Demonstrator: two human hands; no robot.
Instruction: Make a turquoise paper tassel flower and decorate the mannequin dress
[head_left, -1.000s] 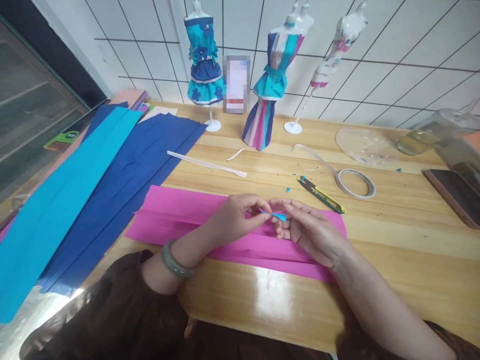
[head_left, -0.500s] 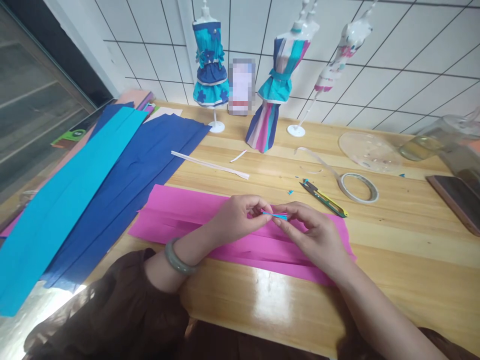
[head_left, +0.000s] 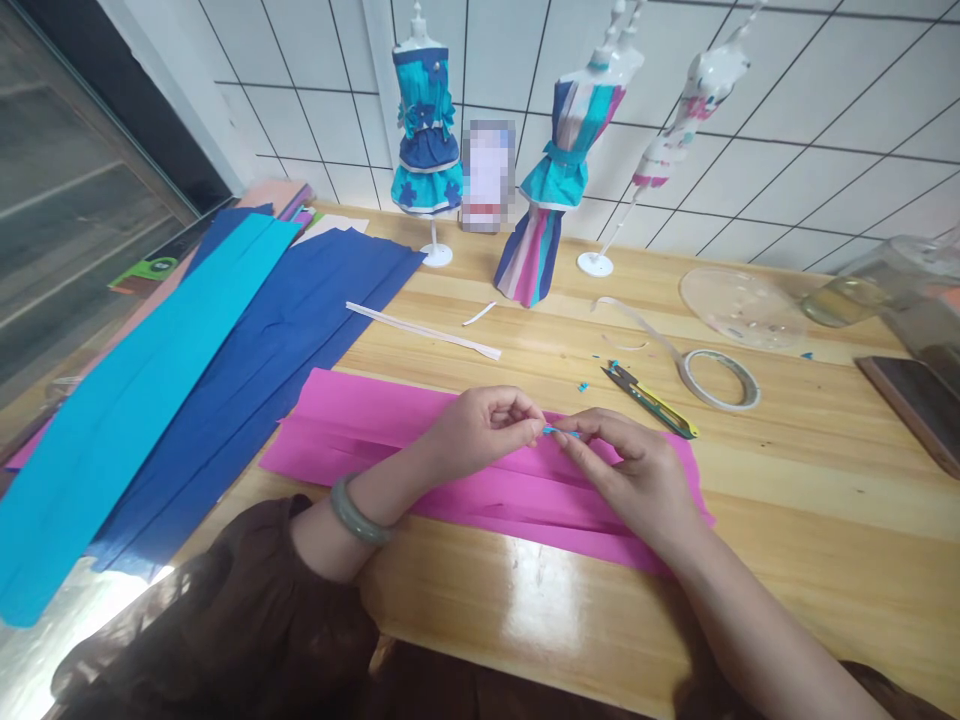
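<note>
Between my two hands is a small folded piece of blue paper [head_left: 551, 430], mostly hidden by the fingers. My left hand [head_left: 480, 430] pinches its left end between thumb and fingertips. On the other end, the thumb and fingers of my right hand [head_left: 637, 462] are closed. Both hands are just above a creased pink paper sheet [head_left: 352, 420] that lies across the table. Past my right hand lie yellow-handled thread snips [head_left: 649, 400], with tiny blue scraps [head_left: 583, 387] beside them.
A tape roll [head_left: 720, 380] and a phone [head_left: 911, 410] lie to the right. Dressed mini mannequins [head_left: 427, 130] stand along the tiled wall. Blue paper [head_left: 300, 300] and turquoise paper [head_left: 150, 390] cover the left side. White strips [head_left: 424, 330] lie mid-table; a clear round dish [head_left: 739, 305] sits behind.
The folded piece shows less between my fingers; its pink layers, visible before, are now out of sight. Both hands stay in nearly the same place, still pinching it.
</note>
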